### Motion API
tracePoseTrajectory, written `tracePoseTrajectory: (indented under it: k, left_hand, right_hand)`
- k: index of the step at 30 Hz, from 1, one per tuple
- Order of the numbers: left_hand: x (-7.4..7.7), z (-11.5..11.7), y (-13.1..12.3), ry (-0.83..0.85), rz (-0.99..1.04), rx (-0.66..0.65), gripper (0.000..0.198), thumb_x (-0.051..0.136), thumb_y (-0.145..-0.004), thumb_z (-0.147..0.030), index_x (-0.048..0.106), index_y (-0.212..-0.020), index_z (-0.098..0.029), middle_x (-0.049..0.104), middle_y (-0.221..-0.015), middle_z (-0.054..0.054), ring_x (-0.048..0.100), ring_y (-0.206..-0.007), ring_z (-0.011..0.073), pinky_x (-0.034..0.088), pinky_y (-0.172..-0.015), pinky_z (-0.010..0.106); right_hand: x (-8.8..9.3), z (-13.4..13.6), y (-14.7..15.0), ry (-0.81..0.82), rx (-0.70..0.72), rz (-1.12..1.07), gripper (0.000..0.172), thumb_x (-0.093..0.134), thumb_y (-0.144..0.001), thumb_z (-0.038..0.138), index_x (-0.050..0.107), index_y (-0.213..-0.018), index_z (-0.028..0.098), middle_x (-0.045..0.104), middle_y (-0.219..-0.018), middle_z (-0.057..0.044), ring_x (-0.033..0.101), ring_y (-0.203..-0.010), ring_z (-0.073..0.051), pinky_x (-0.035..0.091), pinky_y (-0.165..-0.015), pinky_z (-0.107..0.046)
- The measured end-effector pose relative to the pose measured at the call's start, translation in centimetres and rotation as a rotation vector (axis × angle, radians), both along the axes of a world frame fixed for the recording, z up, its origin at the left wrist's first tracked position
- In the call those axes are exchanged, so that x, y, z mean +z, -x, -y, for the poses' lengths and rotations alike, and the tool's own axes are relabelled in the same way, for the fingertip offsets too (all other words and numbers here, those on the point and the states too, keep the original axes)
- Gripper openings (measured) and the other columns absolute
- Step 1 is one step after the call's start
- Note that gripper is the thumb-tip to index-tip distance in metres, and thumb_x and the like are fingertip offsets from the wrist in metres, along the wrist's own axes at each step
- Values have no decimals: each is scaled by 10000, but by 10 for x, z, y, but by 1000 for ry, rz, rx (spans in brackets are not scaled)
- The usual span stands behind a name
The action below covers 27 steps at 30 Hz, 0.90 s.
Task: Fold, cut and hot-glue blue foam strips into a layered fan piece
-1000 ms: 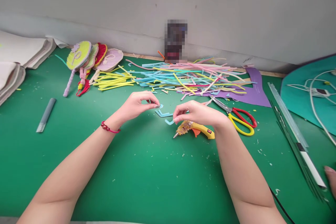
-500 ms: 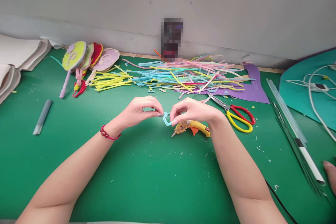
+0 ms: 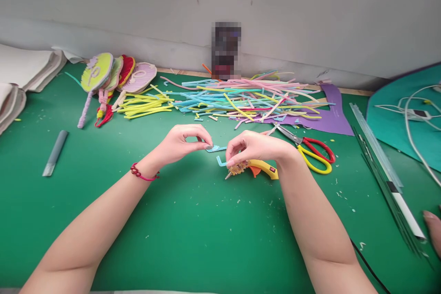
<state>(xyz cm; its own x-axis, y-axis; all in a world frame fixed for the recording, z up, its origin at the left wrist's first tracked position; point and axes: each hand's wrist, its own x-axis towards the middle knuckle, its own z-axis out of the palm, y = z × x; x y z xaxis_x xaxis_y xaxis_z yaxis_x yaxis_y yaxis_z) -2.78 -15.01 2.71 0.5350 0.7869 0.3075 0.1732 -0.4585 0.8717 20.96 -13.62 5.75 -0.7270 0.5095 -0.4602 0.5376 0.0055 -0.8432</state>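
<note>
A bent light-blue pipe cleaner [image 3: 217, 149] spans the gap between my hands, just above the table. My left hand [image 3: 189, 143] pinches one end of it between thumb and fingertips. With fingers curled, my right hand [image 3: 248, 148] pinches the other part, and a short hooked end sticks out left of its thumb. The palm hides some of the pipe cleaner. Under and beside the right hand lies a yellow glue gun [image 3: 262, 167], its nozzle toward the left. Scissors [image 3: 306, 147] with red and yellow handles rest to the right of that hand.
Behind my hands spreads a pile of coloured pipe cleaners [image 3: 234, 94]. Fuzzy round fans [image 3: 98, 71] lie at the back left. A grey stick [image 3: 57, 154] is at left. Thin rods [image 3: 386, 183] lie at right, near another person's fingers [image 3: 432, 225].
The blue pipe cleaner has opened from a closed loop into two separated ends. My left hand has shifted slightly up and left; the right hand has barely moved.
</note>
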Motion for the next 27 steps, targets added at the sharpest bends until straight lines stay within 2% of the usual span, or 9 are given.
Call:
tracePoseTrajectory:
  k: [8, 17, 27]
  left_hand:
    - [-7, 6, -8, 139, 63, -73, 153, 682, -814, -310, 703, -770, -166, 698, -820, 61, 681, -810, 168, 535, -726, 250]
    - [-5, 6, -9, 120, 38, -86, 169, 677, -817, -325, 720, -772, -168, 699, -791, 55, 652, -727, 137, 527, -673, 222]
    - [-8, 6, -9, 72, 51, -90, 108, 667, -830, -265, 717, -806, -173, 711, -828, 58, 668, -757, 138, 538, -697, 223]
  right_hand:
    - [-5, -2, 1, -59, -34, 17, 268, 702, -701, 413, 679, -765, 153, 664, -700, -11, 563, -637, -114, 402, -556, -218]
    - [-8, -4, -1, -34, -158, -44, 267, 707, -685, 405, 685, -801, 166, 699, -777, -25, 610, -724, -138, 441, -577, -220]
    - [-15, -4, 7, -6, -299, -217, 316, 714, -683, 441, 611, -798, 165, 634, -791, -15, 564, -721, -125, 440, -555, -218]
